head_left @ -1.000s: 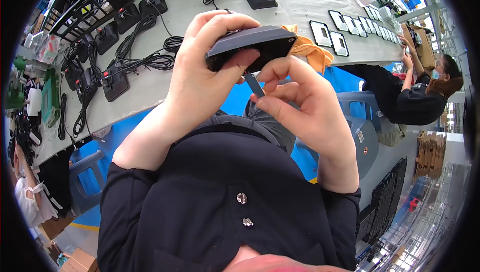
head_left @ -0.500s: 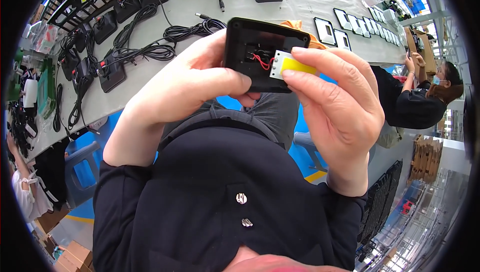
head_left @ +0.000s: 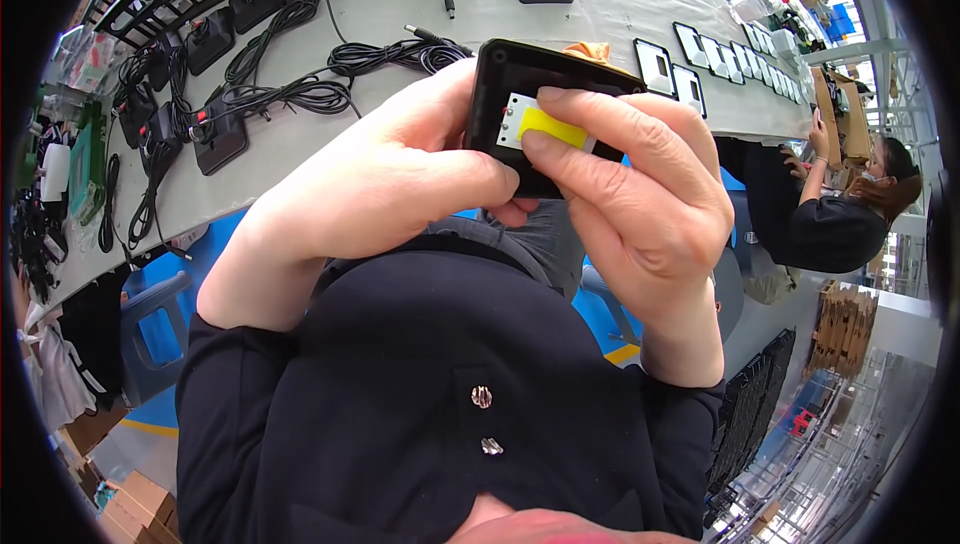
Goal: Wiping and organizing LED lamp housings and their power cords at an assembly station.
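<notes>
My left hand [head_left: 400, 169] grips a black rectangular lamp housing [head_left: 489, 124] by its left side, thumb across the near edge. Its open hollow side faces up toward me. Between thumb and fingers, my right hand [head_left: 640, 184] pinches a white LED board with a yellow panel [head_left: 553, 128]. The board lies over the inside of the housing, roughly flat; whether it touches the bottom cannot be seen. A bit of red wire shows at the board's left end. The right fingers cover the board's right part and the housing's right side.
Several black lamp housings [head_left: 222, 139] with coiled cables [head_left: 290, 94] lie on the grey table [head_left: 390, 4] at left. White panels with black frames [head_left: 655, 66] line the far right. An orange cloth [head_left: 590, 51] lies behind the housing. A co-worker [head_left: 845, 214] sits at right.
My right hand has moved left, bringing the LED board over the middle of the housing and hiding most of the red wires. The housing has shifted slightly right.
</notes>
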Demonstrator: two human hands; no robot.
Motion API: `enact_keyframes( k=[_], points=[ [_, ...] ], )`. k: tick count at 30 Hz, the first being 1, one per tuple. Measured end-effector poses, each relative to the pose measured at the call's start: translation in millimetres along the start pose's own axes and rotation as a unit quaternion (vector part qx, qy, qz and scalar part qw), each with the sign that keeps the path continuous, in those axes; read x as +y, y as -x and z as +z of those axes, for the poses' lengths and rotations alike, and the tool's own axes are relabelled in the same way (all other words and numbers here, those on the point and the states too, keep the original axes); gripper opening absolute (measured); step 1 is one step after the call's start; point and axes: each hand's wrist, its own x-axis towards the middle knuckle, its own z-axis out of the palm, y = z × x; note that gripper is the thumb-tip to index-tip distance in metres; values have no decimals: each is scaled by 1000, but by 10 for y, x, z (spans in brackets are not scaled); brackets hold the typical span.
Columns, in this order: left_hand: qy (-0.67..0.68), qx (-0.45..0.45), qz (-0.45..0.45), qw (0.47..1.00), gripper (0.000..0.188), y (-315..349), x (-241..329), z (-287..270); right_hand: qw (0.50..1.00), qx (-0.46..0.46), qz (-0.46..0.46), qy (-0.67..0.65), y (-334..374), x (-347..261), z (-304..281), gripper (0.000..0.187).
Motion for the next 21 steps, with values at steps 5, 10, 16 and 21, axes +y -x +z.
enact_keyframes(
  k=[5, 10, 16, 21],
  points=[
    [-25, -5, 0, 1000, 50, -2, -12, 5, 1000, -11, -4, 1, -11, 14, -20, 37],
    [-48, 8, 5, 999, 49, 31, -8, 57, 999, -40, -5, -3, -64, -13, -71, 36],
    [-37, -2, 14, 999, 51, 69, 28, 86, 999, -43, -14, 7, -70, -2, -98, 36],
    [13, 19, 35, 999, 53, 99, 0, 156, 997, -69, -3, 35, -99, -78, -180, 32]
  ],
)
